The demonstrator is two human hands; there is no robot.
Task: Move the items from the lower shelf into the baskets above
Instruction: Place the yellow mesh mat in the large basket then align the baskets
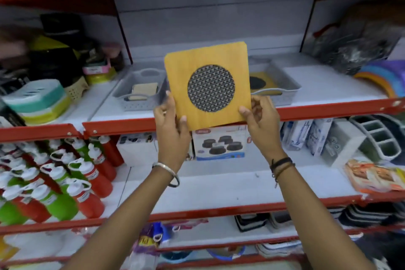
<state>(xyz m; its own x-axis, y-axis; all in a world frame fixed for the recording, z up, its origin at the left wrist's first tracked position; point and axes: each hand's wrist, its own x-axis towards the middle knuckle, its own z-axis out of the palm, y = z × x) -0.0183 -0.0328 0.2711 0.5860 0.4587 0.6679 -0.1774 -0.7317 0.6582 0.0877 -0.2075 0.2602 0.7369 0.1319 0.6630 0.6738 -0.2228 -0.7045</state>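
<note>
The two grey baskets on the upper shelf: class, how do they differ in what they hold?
The left basket holds a pale, beige item; the right basket holds a yellow mat with a dark circle. The board held in both hands covers part of each basket. Both are grey with cut-out handles.

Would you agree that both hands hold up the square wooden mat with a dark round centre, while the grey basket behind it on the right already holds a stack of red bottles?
Not quite. In the head view the grey basket on the right holds another square wooden mat, not red bottles. Both hands, left and right, do hold up the square wooden mat with a dark round centre.
</note>
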